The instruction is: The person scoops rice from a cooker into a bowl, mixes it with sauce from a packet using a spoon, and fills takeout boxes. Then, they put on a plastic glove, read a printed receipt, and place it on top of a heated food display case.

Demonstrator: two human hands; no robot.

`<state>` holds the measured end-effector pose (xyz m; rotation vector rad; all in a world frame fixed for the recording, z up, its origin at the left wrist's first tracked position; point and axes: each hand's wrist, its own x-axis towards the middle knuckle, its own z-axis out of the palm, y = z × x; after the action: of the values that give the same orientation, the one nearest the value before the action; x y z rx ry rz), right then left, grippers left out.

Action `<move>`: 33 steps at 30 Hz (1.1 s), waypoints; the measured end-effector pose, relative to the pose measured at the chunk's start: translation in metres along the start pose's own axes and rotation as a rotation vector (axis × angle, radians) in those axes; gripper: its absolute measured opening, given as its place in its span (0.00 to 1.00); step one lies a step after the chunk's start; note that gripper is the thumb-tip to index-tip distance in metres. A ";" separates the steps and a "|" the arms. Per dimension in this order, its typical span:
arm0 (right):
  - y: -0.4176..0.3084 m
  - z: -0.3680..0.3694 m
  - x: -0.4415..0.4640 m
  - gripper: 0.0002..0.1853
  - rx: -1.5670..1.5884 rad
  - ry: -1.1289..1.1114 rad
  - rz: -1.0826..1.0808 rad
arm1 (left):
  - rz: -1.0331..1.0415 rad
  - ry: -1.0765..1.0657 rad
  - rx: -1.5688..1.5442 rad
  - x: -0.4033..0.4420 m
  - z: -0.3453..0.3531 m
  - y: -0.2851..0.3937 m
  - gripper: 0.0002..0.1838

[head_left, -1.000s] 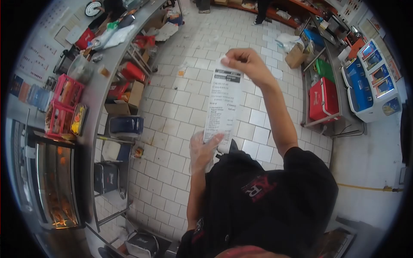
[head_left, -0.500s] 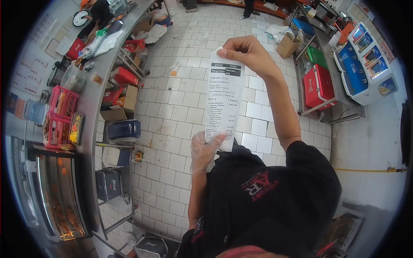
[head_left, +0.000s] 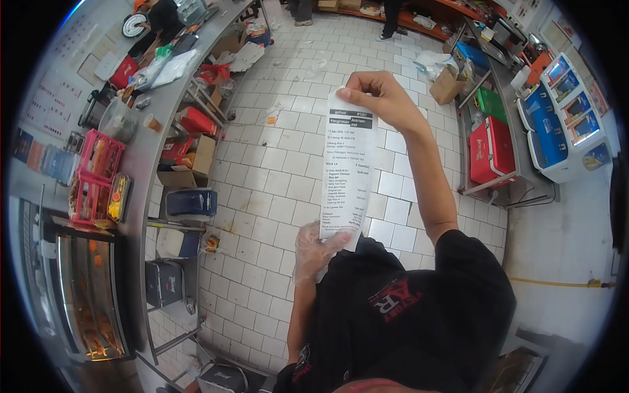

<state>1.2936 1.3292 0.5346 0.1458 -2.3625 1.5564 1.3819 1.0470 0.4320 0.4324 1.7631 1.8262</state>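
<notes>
A long printed paper receipt (head_left: 346,167) is stretched upright between my two hands, its text facing me. At its top edge my bare right hand (head_left: 379,95) pinches the paper between thumb and fingers. Down at the lower end my left hand (head_left: 319,247), in a clear plastic glove, grips the receipt with the thumb in front; the fingers behind it are partly hidden.
On the left runs a steel counter (head_left: 141,177) bearing pink baskets (head_left: 98,160), a paper cup (head_left: 152,122) and a lit food warmer (head_left: 92,295). At right, a red cooler box (head_left: 491,152) sits on a rack. A cardboard box (head_left: 447,84) stands on the tiled floor (head_left: 262,170). Other people are at the far end.
Both hands and the receipt sit slightly lower in view. My left thumb is nearer the receipt's bottom end, leaving more of the printed lower lines visible.
</notes>
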 end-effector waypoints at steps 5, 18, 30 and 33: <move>0.011 -0.011 0.022 0.18 -0.023 -0.008 -0.008 | -0.030 0.006 -0.055 0.022 0.009 0.000 0.14; 0.036 -0.057 0.070 0.15 -0.061 0.020 -0.136 | -0.036 -0.010 -0.170 0.080 0.044 0.013 0.16; 0.077 0.038 0.155 0.14 0.411 -0.413 0.183 | -0.040 0.368 -0.046 0.083 0.000 -0.013 0.16; 0.084 0.110 0.162 0.12 0.398 -0.517 0.119 | -0.094 0.464 0.217 0.055 -0.041 -0.034 0.16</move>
<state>1.0968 1.2771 0.4710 0.5668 -2.4107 2.2604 1.3202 1.0458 0.3869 -0.0023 2.2617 1.7729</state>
